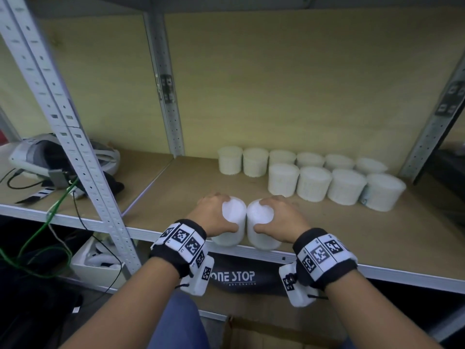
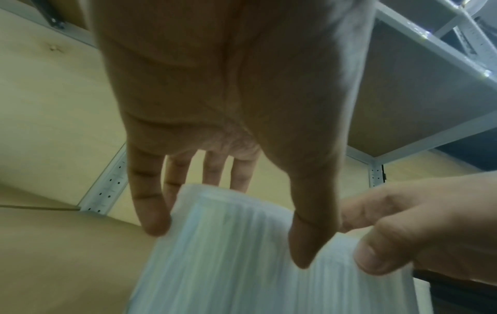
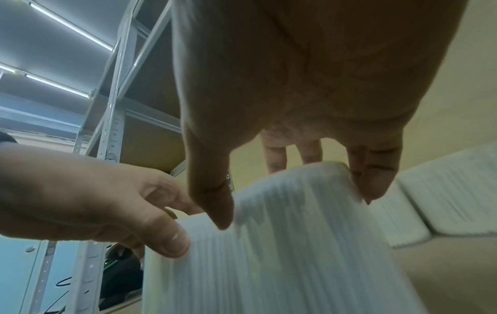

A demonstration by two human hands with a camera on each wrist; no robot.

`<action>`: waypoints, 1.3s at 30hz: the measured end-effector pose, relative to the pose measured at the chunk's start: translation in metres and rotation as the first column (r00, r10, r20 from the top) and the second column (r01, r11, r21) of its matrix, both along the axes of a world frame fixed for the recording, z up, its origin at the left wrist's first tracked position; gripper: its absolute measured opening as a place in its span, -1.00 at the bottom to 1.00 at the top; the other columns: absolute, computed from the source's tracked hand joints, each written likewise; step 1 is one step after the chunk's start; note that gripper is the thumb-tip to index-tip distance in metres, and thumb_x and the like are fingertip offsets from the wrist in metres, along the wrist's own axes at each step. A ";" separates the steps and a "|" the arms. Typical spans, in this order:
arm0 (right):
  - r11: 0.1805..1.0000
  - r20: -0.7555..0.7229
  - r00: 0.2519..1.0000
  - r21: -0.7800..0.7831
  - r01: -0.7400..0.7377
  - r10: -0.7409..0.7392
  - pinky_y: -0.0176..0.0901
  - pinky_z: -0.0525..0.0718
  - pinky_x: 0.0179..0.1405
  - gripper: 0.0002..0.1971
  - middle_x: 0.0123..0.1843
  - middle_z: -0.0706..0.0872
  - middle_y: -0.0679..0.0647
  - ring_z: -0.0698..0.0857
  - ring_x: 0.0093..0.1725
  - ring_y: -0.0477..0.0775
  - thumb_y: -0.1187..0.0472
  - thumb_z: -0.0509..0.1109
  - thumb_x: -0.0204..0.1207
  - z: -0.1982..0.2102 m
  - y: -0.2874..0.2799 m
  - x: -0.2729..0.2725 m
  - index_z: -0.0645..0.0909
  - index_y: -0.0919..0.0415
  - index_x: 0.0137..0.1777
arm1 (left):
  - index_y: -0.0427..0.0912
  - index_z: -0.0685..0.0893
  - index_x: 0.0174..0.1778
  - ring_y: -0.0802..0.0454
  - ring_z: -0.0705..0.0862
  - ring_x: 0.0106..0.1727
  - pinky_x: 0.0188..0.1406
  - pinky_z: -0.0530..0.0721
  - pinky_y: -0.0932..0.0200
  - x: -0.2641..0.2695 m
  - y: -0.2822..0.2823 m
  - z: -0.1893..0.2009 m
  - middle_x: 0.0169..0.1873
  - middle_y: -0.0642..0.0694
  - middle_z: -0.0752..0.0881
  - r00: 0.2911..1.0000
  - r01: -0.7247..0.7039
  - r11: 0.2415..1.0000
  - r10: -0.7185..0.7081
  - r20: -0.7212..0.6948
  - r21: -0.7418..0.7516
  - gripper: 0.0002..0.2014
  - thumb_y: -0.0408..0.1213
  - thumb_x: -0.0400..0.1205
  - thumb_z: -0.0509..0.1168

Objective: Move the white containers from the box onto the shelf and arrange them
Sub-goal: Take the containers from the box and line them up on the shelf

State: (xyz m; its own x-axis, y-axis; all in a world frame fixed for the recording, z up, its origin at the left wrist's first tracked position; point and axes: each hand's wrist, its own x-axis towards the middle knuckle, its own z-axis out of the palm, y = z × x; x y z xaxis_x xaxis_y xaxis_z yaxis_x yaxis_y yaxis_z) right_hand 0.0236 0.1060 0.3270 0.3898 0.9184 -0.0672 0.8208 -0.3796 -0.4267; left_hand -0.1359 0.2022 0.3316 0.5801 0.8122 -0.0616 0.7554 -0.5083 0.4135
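Observation:
Two white ribbed containers stand side by side at the front edge of the wooden shelf (image 1: 352, 235). My left hand (image 1: 214, 217) grips the left container (image 1: 232, 212) from above, thumb on the near side and fingers on the far side. My right hand (image 1: 281, 217) grips the right container (image 1: 260, 215) the same way. In the left wrist view my left hand (image 2: 228, 233) clasps the container's (image 2: 228, 265) rim. In the right wrist view my right hand (image 3: 290, 201) holds its container (image 3: 282, 244). Several more white containers (image 1: 314, 172) stand in two rows at the back right.
Grey metal uprights (image 1: 75, 152) frame the shelf on the left and right. A headset with cables (image 1: 50, 162) lies on the neighbouring shelf to the left. A dark bag lettered "ONE STOP" (image 1: 234, 277) sits below the shelf, and a cardboard box (image 1: 264, 331) is beneath my arms.

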 end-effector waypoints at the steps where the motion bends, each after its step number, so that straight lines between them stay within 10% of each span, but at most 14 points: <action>1: 1.000 0.001 1.000 -0.004 -0.002 0.002 0.03 0.38 0.45 -0.25 0.50 0.38 -0.03 0.37 0.45 0.22 -0.14 0.50 0.31 -0.002 0.000 0.001 0.38 -0.07 0.52 | -0.04 0.42 0.52 -0.09 0.43 0.46 0.42 0.48 0.02 -0.001 0.000 -0.001 0.45 0.00 0.48 1.000 0.000 1.000 0.000 0.007 -0.001 -0.21 -0.01 0.35 0.52; 9: 0.996 0.080 0.995 0.075 -0.058 0.052 0.02 0.36 0.48 -0.37 0.48 0.36 -0.05 0.31 0.48 0.14 -0.10 0.45 0.40 0.001 -0.014 0.000 0.41 -0.07 0.48 | 0.06 0.46 0.47 -0.02 0.29 0.45 0.40 0.35 0.04 -0.008 -0.010 0.000 0.43 0.12 0.41 0.997 0.078 0.984 -0.077 -0.013 0.163 -0.36 0.07 0.45 0.42; 16: 0.980 0.106 0.989 0.157 -0.122 0.107 -0.22 0.51 0.27 -0.73 0.28 0.61 0.01 0.56 0.28 -0.01 0.24 0.37 0.51 -0.003 -0.020 -0.004 0.68 0.08 0.20 | -0.06 0.66 0.26 0.00 0.55 0.33 0.36 0.54 0.13 -0.008 -0.022 0.002 0.28 -0.05 0.62 0.993 0.111 0.980 -0.117 0.024 0.164 -0.69 -0.26 0.59 0.28; 39: 0.977 0.176 0.980 0.175 -0.124 0.093 -0.13 0.55 0.31 -0.70 0.31 0.67 0.13 0.63 0.31 0.12 0.28 0.35 0.56 -0.006 0.080 0.027 0.68 0.17 0.28 | -0.16 0.66 0.34 -0.12 0.62 0.35 0.36 0.56 0.12 0.037 0.068 -0.008 0.35 -0.19 0.63 0.997 -0.006 0.983 -0.008 0.071 0.185 -0.64 -0.46 0.66 0.18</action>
